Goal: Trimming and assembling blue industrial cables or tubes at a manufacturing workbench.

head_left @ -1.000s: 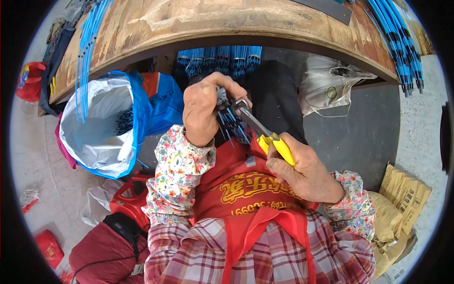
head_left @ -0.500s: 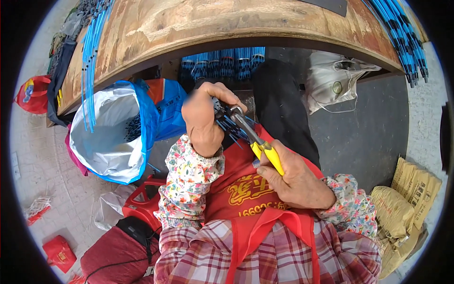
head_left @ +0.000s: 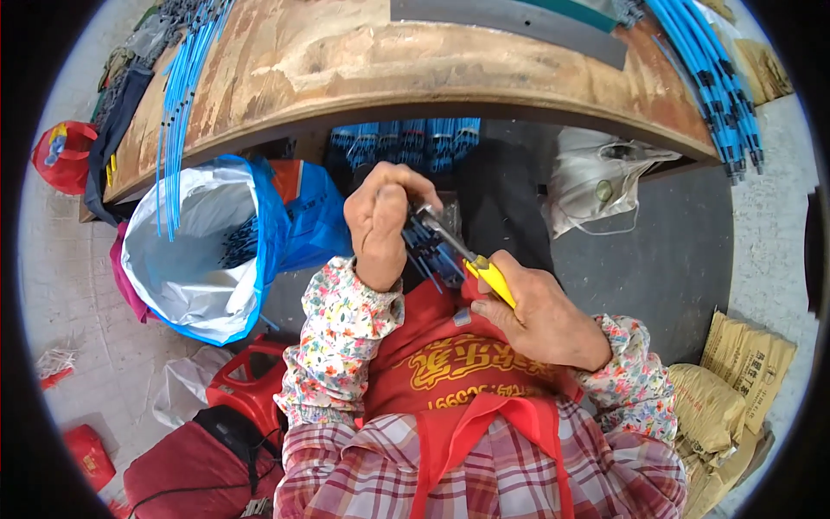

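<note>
Table: big wooden table (head_left: 320, 73) arching right across 12 o'clock, blue rods (head_left: 183, 112) hanging over its edge at 10 from the pliers, another cluster of blue rods (head_left: 705, 95) out at 2.
Apron: red apron (head_left: 471, 355) with yellow print, sitting at 6 o'clock below the hands.
Sack: blue sack with a pale lining (head_left: 186, 259), mouth wide at 9 o'clock, dark-tipped rods (head_left: 240, 242) inside.
White bag: there it is, the slumped white bag (head_left: 588, 186) at 2 o'clock, under the table edge.
Right hand: the right hand (head_left: 545, 316) is wrapped round the yellow handles of the pliers (head_left: 471, 259), a firm hold, metal end pointing away toward 10 or 11.
Left hand: the left hand (head_left: 380, 216) is up at 10 o'clock from the pliers, fingers curled beside the metal tip; whatever they may be gripping is hidden, so I can't tell.
Lap rods: and the slim blue lap rods (head_left: 424, 259), at 4 o'clock from the left hand and 10 from the right, lie just beside the pliers' shaft.
</note>
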A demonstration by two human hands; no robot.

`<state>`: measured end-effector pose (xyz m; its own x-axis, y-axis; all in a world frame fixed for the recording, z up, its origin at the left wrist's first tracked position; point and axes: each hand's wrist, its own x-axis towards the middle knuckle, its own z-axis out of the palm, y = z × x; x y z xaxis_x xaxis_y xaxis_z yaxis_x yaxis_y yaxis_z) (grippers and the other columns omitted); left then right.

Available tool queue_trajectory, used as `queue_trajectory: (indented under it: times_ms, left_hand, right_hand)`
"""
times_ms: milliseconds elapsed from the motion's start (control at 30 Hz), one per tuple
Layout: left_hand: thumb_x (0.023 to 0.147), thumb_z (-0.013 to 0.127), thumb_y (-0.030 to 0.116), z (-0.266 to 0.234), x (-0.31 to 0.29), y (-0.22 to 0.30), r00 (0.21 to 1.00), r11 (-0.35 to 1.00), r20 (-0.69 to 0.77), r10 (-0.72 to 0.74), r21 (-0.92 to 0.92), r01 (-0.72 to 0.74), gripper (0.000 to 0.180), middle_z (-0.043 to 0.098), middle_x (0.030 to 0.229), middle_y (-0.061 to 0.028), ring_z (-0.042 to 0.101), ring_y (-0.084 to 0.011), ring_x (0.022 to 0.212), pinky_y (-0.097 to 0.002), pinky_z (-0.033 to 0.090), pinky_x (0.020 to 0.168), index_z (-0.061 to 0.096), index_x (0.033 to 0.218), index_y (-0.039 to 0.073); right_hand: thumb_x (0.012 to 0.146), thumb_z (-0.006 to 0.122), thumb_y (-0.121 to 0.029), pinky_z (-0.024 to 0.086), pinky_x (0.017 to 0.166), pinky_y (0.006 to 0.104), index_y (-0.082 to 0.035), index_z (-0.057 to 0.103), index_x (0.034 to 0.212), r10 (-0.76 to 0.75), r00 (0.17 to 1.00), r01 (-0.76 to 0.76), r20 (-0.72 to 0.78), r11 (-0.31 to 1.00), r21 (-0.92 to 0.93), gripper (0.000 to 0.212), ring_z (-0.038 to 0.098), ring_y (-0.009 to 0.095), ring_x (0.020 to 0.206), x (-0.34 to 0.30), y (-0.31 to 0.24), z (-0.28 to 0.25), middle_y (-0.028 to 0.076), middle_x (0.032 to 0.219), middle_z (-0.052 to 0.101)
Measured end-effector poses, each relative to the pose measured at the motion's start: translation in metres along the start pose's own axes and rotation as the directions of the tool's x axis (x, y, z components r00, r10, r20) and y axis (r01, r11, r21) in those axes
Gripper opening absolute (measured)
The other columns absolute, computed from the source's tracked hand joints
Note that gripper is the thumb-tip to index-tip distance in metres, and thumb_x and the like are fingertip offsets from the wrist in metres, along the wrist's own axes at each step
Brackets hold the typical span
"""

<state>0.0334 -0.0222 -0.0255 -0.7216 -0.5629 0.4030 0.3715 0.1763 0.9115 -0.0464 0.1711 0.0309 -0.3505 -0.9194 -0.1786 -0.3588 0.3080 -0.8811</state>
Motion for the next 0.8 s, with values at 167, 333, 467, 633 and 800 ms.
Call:
queue_trajectory:
  times_ms: [167,333,467,633,800]
  left_hand:
    - [0.087,0.062,0.019,0.000,-0.009,0.008,0.982,0.995,-0.161,-0.101,0.006,0.103,0.023,0.063,0.076,-0.0095,0.057,-0.0131,0.062,-0.0242,0.047,0.058,0.058,0.089,-0.003]
    - [0.081,0.067,0.007,-0.015,-0.010,0.009,0.932,0.991,-0.339,-0.128,-0.085,0.105,0.015,0.062,0.072,-0.0088,0.061,-0.0151,0.063,-0.0267,0.050,0.059,0.058,0.088,-0.003]
    - [0.083,0.063,0.007,-0.027,-0.007,0.021,0.927,0.995,-0.365,-0.088,0.002,0.096,0.013,0.061,0.068,-0.0089,0.060,-0.0164,0.060,-0.0275,0.050,0.058,0.057,0.088,-0.003]
    - [0.087,0.059,0.007,-0.057,0.007,0.044,0.889,0.998,-0.455,0.039,0.060,-0.012,0.008,0.058,0.065,-0.0081,0.055,-0.0157,0.055,-0.0293,0.046,0.057,0.056,0.088,-0.001]
    - [0.089,0.059,0.011,-0.119,0.015,0.077,0.893,0.953,-0.448,0.052,-0.244,-0.178,0.010,0.053,0.067,-0.0045,0.051,-0.0151,0.060,-0.0287,0.044,0.058,0.054,0.088,0.003]
  right_hand:
    - [0.082,0.067,-0.015,0.045,0.064,0.0376,-0.001,0.050,0.101,-0.143,0.989,0.136,-0.030,0.977,-0.167,0.029,0.056,0.038,0.073,0.003,-0.019,-0.046,0.018,0.081,0.057]
    - [0.079,0.069,-0.025,0.045,0.068,0.0389,-0.004,0.055,0.107,-0.384,0.901,0.207,-0.203,0.791,-0.576,0.038,0.056,0.035,0.079,0.042,-0.019,-0.097,0.015,0.089,0.057]
    - [0.078,0.069,-0.024,0.043,0.076,0.0410,-0.006,0.058,0.107,-0.463,0.886,0.189,-0.038,0.433,-0.881,0.036,0.055,0.033,0.086,0.086,-0.015,-0.137,0.014,0.097,0.055]
    - [0.077,0.069,-0.020,0.043,0.078,0.0397,-0.006,0.060,0.102,-0.701,0.712,0.207,-0.025,0.244,-0.947,0.030,0.055,0.031,0.087,0.099,0.007,-0.139,0.013,0.092,0.057]
    - [0.076,0.068,-0.015,0.046,0.070,0.0392,-0.005,0.061,0.088,-0.662,0.697,0.463,-0.277,0.710,-0.531,0.018,0.057,0.031,0.081,0.060,0.002,-0.058,0.012,0.082,0.059]
